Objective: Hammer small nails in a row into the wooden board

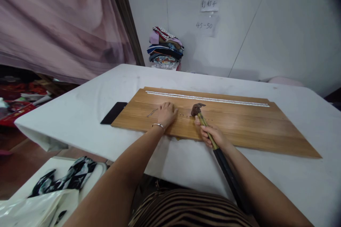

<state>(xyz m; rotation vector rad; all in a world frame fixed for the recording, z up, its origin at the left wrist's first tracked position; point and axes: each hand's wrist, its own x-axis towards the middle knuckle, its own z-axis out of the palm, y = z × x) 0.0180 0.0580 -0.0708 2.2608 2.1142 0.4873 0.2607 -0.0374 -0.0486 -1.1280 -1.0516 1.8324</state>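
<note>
My right hand (213,135) is wrapped around the shaft of a claw hammer (209,133), well above its black grip. The hammer's rusty brown head (197,109) is over the middle of a wooden board (247,124). Palm down on the board's left part lies my left hand (166,113), its fingers stretched forward and a bracelet on the wrist. Just left of that hand are a few loose nails (152,112). Small nail heads (183,115) form a row between my hands, and more dots continue to the right of the hammer head.
Two white measuring strips (207,99) run along the board's far side. The board lies on a white-covered table (80,108), beside a black flat object (113,112). Folded clothes (165,49) are stacked by the wall. A patterned cloth (71,175) lies at lower left.
</note>
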